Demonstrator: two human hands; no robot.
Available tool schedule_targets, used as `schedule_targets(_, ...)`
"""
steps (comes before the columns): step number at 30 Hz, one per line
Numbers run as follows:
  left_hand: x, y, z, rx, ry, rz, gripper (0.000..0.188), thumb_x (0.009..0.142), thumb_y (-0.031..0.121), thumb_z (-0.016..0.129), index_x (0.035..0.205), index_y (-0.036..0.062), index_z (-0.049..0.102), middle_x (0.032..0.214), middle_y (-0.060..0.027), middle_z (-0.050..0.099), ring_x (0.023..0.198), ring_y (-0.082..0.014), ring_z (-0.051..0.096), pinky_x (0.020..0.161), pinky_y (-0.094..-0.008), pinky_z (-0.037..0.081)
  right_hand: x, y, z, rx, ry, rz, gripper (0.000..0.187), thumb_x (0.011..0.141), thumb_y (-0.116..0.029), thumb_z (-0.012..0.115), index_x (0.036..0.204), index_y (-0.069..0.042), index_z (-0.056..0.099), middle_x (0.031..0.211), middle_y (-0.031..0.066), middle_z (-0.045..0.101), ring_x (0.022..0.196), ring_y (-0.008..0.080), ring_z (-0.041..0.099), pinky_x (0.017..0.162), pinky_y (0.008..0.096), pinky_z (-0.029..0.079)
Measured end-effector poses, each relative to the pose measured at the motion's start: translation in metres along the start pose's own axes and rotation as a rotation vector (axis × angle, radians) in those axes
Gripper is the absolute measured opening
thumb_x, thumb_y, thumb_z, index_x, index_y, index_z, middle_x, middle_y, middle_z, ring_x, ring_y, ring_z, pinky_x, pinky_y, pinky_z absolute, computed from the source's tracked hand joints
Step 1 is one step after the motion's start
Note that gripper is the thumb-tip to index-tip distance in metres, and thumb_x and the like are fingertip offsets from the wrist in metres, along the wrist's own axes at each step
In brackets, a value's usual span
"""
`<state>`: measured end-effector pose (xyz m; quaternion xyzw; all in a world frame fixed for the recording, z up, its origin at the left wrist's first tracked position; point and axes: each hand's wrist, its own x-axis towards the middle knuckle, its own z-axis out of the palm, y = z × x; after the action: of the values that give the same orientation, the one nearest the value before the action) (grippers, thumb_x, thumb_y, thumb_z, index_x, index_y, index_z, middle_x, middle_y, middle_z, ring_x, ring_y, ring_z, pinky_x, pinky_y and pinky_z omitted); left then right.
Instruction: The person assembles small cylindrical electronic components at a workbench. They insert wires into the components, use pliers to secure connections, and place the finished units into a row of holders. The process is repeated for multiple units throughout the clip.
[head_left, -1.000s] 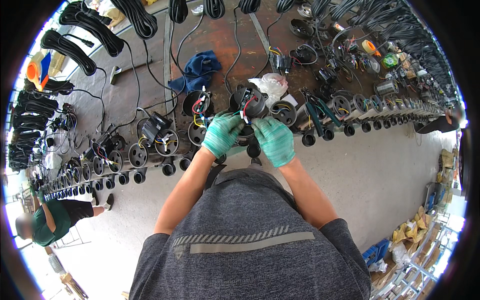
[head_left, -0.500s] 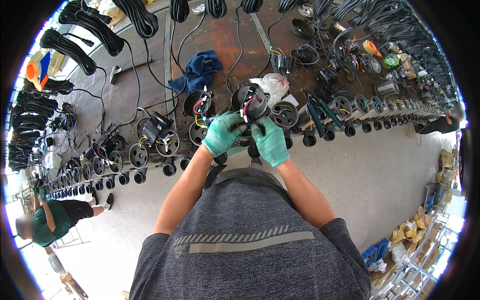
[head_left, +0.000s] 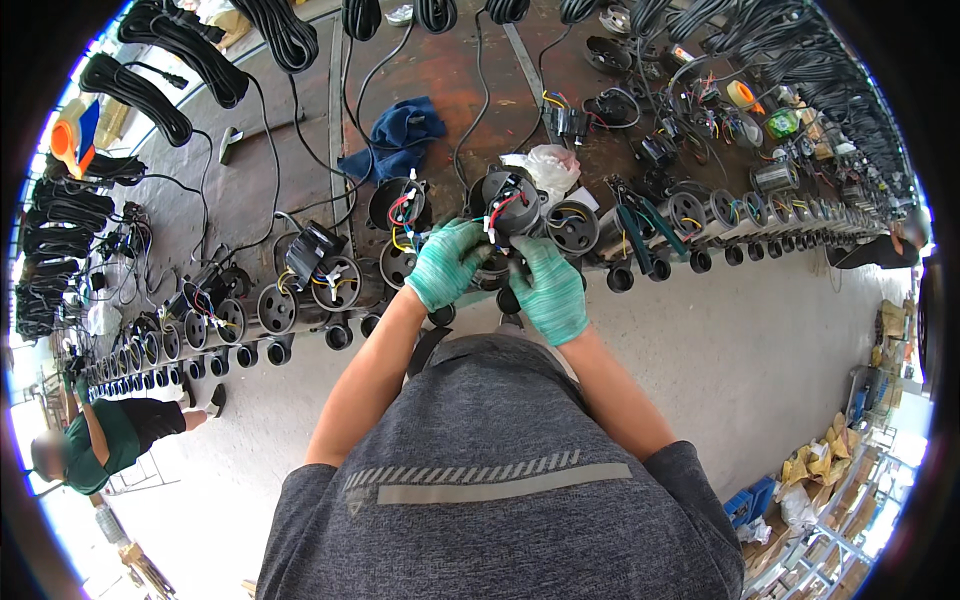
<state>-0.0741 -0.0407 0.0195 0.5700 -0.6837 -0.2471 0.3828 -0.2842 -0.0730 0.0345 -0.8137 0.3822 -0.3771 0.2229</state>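
Note:
Both my hands wear green striped gloves and meet at the bench's near edge, around a dark round motor housing (head_left: 512, 203) with red, white and black wires (head_left: 498, 212) on it. My left hand (head_left: 447, 266) is closed at the left, its fingertips bent in below the white connector (head_left: 490, 234). From the right, my right hand (head_left: 551, 288) curls its fingers just under the housing. Whatever the fingertips pinch is hidden behind the gloves. Beside my right hand sits a round black cap with holes (head_left: 572, 229); left of my left hand are another wired housing (head_left: 394, 205) and cap (head_left: 397, 263).
Green-handled pliers (head_left: 640, 225) lie right of my hands. Behind the housing are a clear plastic bag (head_left: 553, 170) and a blue cloth (head_left: 402, 138). Coiled black cables (head_left: 278, 38) line the far side. A person in green (head_left: 115, 440) stands at the left; another person (head_left: 880, 248) is far right.
My right hand has turned, its fingers now bending further over below the housing. The housing has shifted slightly. My left hand stays in nearly the same place.

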Motion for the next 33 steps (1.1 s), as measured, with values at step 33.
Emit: schedule_targets(33, 0.002, 0.008, -0.001, -0.018, 0.039, 0.024, 0.023, 0.09, 0.004, 0.073, 0.113, 0.0021, 0.07, 0.102, -0.0177, 0.066, 0.094, -0.0389, 0.063, 0.084, -0.0452, 0.052, 0.016, -0.022, 0.003, 1.092, -0.17, 1.235, 0.031, 0.108, -0.031, 0.061, 0.101, -0.003, 0.07, 0.064, 0.0093, 0.065, 0.051, 0.0256, 0.064, 0.047, 0.0389, 0.049)
